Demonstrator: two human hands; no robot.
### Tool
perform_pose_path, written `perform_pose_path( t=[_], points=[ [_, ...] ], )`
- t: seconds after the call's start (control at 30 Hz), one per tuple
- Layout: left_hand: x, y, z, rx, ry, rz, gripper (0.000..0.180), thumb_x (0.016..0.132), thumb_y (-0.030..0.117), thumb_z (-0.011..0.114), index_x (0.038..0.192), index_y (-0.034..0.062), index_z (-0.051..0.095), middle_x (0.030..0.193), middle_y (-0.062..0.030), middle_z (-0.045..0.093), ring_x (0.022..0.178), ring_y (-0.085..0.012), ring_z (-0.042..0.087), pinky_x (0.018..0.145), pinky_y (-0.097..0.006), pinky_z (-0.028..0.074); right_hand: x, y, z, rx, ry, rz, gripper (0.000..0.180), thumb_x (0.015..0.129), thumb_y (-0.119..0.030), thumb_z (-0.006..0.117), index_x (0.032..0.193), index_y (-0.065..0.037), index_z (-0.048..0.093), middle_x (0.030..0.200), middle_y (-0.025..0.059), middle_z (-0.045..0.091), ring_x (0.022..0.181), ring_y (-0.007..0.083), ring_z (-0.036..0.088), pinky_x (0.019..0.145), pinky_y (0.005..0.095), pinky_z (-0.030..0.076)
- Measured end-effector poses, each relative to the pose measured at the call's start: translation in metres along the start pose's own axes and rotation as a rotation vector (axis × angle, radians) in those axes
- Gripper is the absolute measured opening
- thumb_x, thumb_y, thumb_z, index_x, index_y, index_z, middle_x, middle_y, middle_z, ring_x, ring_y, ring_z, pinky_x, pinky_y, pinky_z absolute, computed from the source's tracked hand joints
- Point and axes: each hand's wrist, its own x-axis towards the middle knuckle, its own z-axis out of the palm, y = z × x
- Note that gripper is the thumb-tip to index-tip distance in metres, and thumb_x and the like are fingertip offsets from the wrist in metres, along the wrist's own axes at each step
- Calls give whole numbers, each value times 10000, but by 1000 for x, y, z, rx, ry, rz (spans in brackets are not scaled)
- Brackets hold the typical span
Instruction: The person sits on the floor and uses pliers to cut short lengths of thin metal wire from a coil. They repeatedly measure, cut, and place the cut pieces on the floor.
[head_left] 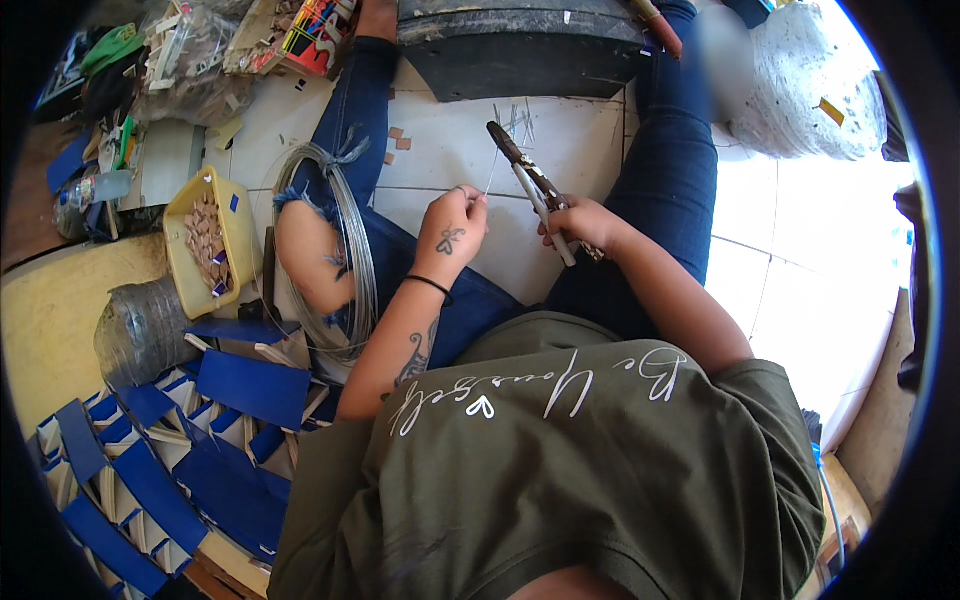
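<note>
My left hand (455,222) is closed in a pinch on a thin metal wire (491,172), which sticks up from the fingertips toward the pliers' head. In my right hand (588,224) is a pair of worn pliers (526,163) with dark jaws and a pale sleeve on one handle. The jaws point up and left; whether they touch the wire I cannot tell. Beyond them, several short cut wires (516,122) lie on the white tiles. A large coil of silvery wire (358,240) hangs around my bent left knee.
A black bench-like block (520,55) stands ahead between my legs. At left are a yellow basket (176,250) of small brown pieces and many blue-topped wooden pieces (250,385). A wrapped pale bundle (810,85) sits at far right. Small brown squares (403,144) dot the tiles.
</note>
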Motion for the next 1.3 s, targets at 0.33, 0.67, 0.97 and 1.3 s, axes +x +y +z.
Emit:
perform_pose_path(
  t=[0.33,0.67,0.97,1.3],
  points=[
    [21,-24,40,70,135,153,170,840,112,483,806,-7,600,575,-105,587,504,-181,561,512,-301,430,26,13,10,-286,171,-6,258,697,-170,554,803,65,564,683,162,608,611,233,614,584,332,479],
    [23,-25,43,94,209,159,172,813,125,512,776,-10,612,661,-181,606,606,-298,593,577,-351,455,32,15,15,-359,254,-5,291,688,-177,562,860,57,535,686,160,595,585,237,595,550,352,468],
    [23,-24,34,-70,175,108,176,859,122,482,822,-4,600,568,-67,576,497,-114,517,496,-259,401,15,7,4,-160,28,18,379,720,-111,489,1070,34,478,883,127,570,801,210,597,688,314,475],
    [24,-13,19,-185,159,83,175,878,114,464,838,-2,589,553,-15,537,488,-73,461,492,-226,369,-15,-2,1,21,-248,-59,680,690,-78,459,1342,-12,279,1108,120,508,1015,204,517,854,306,424]
  ],
)
